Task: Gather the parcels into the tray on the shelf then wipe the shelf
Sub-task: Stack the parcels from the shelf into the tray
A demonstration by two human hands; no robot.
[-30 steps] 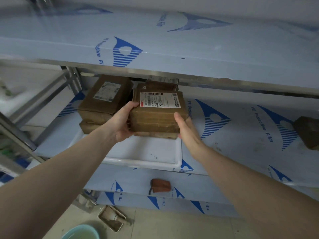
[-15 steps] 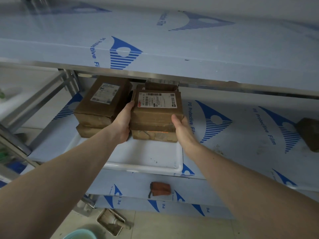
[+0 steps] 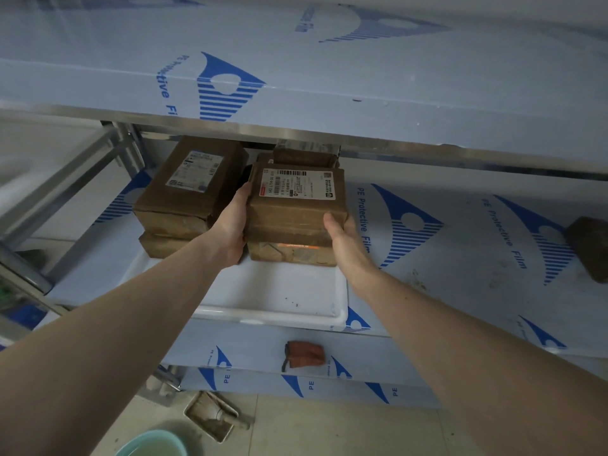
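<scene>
A white tray (image 3: pixel 273 301) sits on the middle shelf (image 3: pixel 460 258). A brown labelled parcel (image 3: pixel 296 205) lies on top of another parcel (image 3: pixel 292 255) at the tray's back right. My left hand (image 3: pixel 232 232) grips its left side and my right hand (image 3: pixel 342 238) grips its front right corner. To the left, a second stack stands in the tray: a labelled parcel (image 3: pixel 190 185) on a lower one (image 3: pixel 161 245). Another brown parcel (image 3: pixel 306 156) shows behind the held one. One more parcel (image 3: pixel 589 248) lies on the shelf at the far right.
The upper shelf (image 3: pixel 329 93), covered in blue-printed film, overhangs the tray. A reddish-brown cloth (image 3: pixel 304 353) lies on the lower shelf. On the floor are a small metal tray (image 3: pixel 210 419) and a teal basin (image 3: pixel 151 445). The rack's metal post (image 3: pixel 125 149) stands at left.
Both hands have carried the labelled parcel further back and lower, onto the parcel in the tray's back right. The view has shifted slightly.
</scene>
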